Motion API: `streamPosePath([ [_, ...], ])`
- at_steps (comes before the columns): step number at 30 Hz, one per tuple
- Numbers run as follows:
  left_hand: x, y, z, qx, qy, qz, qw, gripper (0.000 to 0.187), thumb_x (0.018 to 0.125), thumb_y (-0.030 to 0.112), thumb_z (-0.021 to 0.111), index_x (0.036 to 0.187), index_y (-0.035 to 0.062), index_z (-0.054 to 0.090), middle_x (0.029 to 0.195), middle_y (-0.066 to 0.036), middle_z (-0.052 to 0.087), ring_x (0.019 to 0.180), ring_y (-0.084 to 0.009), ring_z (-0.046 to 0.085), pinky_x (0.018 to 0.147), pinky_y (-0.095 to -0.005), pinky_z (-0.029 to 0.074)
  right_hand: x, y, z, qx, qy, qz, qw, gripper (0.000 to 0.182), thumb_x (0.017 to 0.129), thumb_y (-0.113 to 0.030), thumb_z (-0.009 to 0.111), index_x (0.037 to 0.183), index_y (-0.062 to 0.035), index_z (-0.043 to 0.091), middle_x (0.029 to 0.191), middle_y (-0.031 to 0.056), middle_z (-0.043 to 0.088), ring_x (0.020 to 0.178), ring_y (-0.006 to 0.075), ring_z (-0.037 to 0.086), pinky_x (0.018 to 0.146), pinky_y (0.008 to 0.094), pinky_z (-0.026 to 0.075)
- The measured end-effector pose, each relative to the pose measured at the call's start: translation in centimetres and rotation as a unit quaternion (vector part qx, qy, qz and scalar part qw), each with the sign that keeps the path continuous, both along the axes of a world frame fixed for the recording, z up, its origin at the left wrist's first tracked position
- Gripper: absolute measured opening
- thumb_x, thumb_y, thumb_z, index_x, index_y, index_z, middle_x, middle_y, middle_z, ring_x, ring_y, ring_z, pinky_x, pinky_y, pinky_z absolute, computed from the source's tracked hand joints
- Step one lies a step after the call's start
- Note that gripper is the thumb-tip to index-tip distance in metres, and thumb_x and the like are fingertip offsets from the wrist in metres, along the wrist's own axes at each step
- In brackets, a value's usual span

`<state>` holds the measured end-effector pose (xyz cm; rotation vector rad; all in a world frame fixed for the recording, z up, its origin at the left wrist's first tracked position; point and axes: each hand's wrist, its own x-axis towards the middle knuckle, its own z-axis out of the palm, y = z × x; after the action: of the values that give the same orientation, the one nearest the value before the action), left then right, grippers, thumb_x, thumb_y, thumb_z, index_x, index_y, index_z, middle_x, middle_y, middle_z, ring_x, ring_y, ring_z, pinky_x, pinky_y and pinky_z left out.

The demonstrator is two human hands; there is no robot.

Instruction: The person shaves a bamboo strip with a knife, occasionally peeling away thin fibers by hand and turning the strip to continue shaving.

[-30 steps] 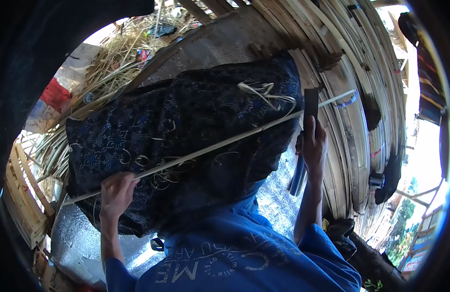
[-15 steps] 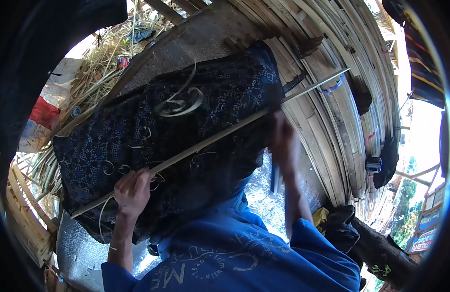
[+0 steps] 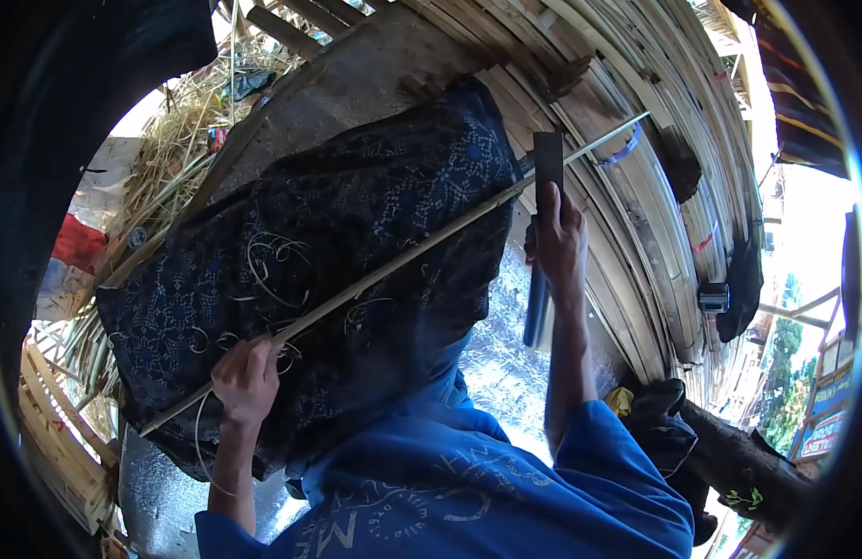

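A long, thin bamboo strip (image 3: 394, 265) runs diagonally across a dark blue patterned cloth (image 3: 431, 177) spread over my lap. My left hand (image 3: 246, 380) is closed around the strip near its lower end. In my right hand (image 3: 560, 244) is a knife with a broad dark blade (image 3: 547, 154) and a long handle (image 3: 537, 317) reaching back along the forearm. The blade crosses the strip close to its far end in this view. Thin curled shavings (image 3: 273, 265) rest on the cloth, and a fine sliver (image 3: 200, 433) hangs by my left wrist.
Long split bamboo lengths (image 3: 627, 224) lie stacked in a curve on the right, tied with a blue band (image 3: 622, 149). Straw and shavings (image 3: 184, 154) pile up at upper left. A log (image 3: 748, 466) lies at lower right, beside a black bag (image 3: 664, 429).
My right hand and the knife, blurred on the strip before, now show clearly at its far end. A loose curl of shaving above the cloth has dropped onto it. My left hand keeps its grip.
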<state>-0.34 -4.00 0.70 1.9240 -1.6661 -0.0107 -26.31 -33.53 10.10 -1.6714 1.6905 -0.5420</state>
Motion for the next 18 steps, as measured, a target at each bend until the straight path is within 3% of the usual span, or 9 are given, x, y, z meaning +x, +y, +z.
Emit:
streamPosePath([
  [3, 0.0, 0.0, 0.1, 0.018, -0.018, 0.010, 1.000, 0.020, 0.081, 0.005, 0.071, 0.088, 0.0058, 0.053, 0.075, -0.007, 0.065, 0.058, -0.0245, 0.062, 0.048, -0.0341, 0.049, 1.6, 3.3, -1.3, -0.001, 0.006, 0.060, 0.998, 0.042, 0.101, -0.039, 0.046, 0.090, -0.0005, 0.058, 0.060, 0.0143, 0.058, 0.050, 0.0220, 0.061, 0.047, 0.0360, 0.046],
  [5, 0.1, 0.1, 0.0, 0.013, -0.008, 0.003, 1.000, 0.021, 0.081, 0.005, 0.071, 0.089, 0.0061, 0.052, 0.073, -0.007, 0.064, 0.057, -0.0247, 0.062, 0.048, -0.0340, 0.049, 2.0, 5.1, -1.5, 0.014, 0.102, 0.148, 0.984, 0.038, 0.100, -0.037, 0.047, 0.093, -0.0011, 0.059, 0.066, 0.0204, 0.061, 0.055, 0.0295, 0.064, 0.052, 0.0404, 0.047],
  [6, 0.3, -0.1, 0.0, 0.015, -0.009, -0.003, 1.000, 0.021, 0.081, 0.005, 0.071, 0.089, 0.0061, 0.052, 0.073, -0.007, 0.064, 0.057, -0.0247, 0.062, 0.048, -0.0340, 0.049, 1.6, 4.5, -1.6, 0.005, 0.029, 0.101, 0.995, 0.038, 0.100, -0.035, 0.047, 0.092, -0.0009, 0.060, 0.066, 0.0215, 0.061, 0.056, 0.0326, 0.065, 0.052, 0.0409, 0.047],
  [9, 0.1, 0.1, 0.1, 0.006, 0.000, 0.001, 1.000, 0.022, 0.081, 0.005, 0.071, 0.089, 0.0064, 0.051, 0.073, -0.007, 0.064, 0.057, -0.0247, 0.062, 0.048, -0.0336, 0.049, 0.6, 0.4, 0.1, -0.021, 0.077, 0.001, 0.997, 0.041, 0.101, -0.035, 0.044, 0.088, 0.0001, 0.061, 0.062, 0.0197, 0.060, 0.055, 0.0303, 0.064, 0.051, 0.0402, 0.046],
  [11, 0.1, 0.0, -0.1, 0.015, -0.003, 0.009, 1.000, 0.021, 0.082, 0.006, 0.071, 0.089, 0.0070, 0.051, 0.075, -0.007, 0.064, 0.058, -0.0243, 0.062, 0.048, -0.0340, 0.048, 0.5, 1.0, -0.7, -0.031, 0.048, 0.017, 0.998, 0.042, 0.101, -0.036, 0.044, 0.091, 0.0005, 0.061, 0.062, 0.0192, 0.059, 0.052, 0.0290, 0.063, 0.049, 0.0411, 0.045],
  [13, 0.0, 0.1, -0.4, 0.009, -0.012, 0.010, 1.000, 0.021, 0.083, 0.006, 0.071, 0.089, 0.0073, 0.051, 0.076, -0.006, 0.065, 0.058, -0.0240, 0.062, 0.048, -0.0341, 0.048, 0.9, 3.0, -1.8, -0.066, 0.093, 0.045, 0.992, 0.042, 0.101, -0.037, 0.043, 0.096, 0.0007, 0.060, 0.063, 0.0193, 0.060, 0.051, 0.0270, 0.062, 0.048, 0.0407, 0.045],
  [14, 0.0, 0.4, -0.4, 0.007, -0.020, 0.009, 1.000, 0.021, 0.083, 0.007, 0.070, 0.089, 0.0077, 0.051, 0.077, -0.006, 0.065, 0.058, -0.0238, 0.061, 0.048, -0.0343, 0.048, 1.1, 3.4, -0.9, 0.033, 0.014, 0.007, 0.999, 0.042, 0.102, -0.038, 0.043, 0.098, 0.0001, 0.059, 0.062, 0.0152, 0.059, 0.048, 0.0218, 0.060, 0.047, 0.0365, 0.045],
  [15, 0.0, 0.4, -0.4, 0.012, -0.024, 0.015, 1.000, 0.021, 0.083, 0.007, 0.070, 0.089, 0.0077, 0.051, 0.077, -0.006, 0.065, 0.058, -0.0238, 0.061, 0.048, -0.0343, 0.048, 1.1, 3.2, -0.6, 0.037, 0.010, 0.013, 0.999, 0.042, 0.102, -0.038, 0.043, 0.098, 0.0001, 0.059, 0.062, 0.0152, 0.059, 0.048, 0.0218, 0.060, 0.047, 0.0365, 0.045],
  [18, -0.2, 0.1, -0.1, 0.001, -0.026, 0.009, 1.000, 0.020, 0.084, 0.008, 0.070, 0.089, 0.0080, 0.050, 0.076, -0.005, 0.064, 0.056, -0.0228, 0.060, 0.046, -0.0330, 0.046, -0.5, 1.8, -0.7, 0.047, -0.009, 0.021, 0.999, 0.045, 0.102, -0.041, 0.043, 0.092, -0.0006, 0.060, 0.052, 0.0027, 0.049, 0.044, 0.0130, 0.053, 0.042, 0.0301, 0.042],
])
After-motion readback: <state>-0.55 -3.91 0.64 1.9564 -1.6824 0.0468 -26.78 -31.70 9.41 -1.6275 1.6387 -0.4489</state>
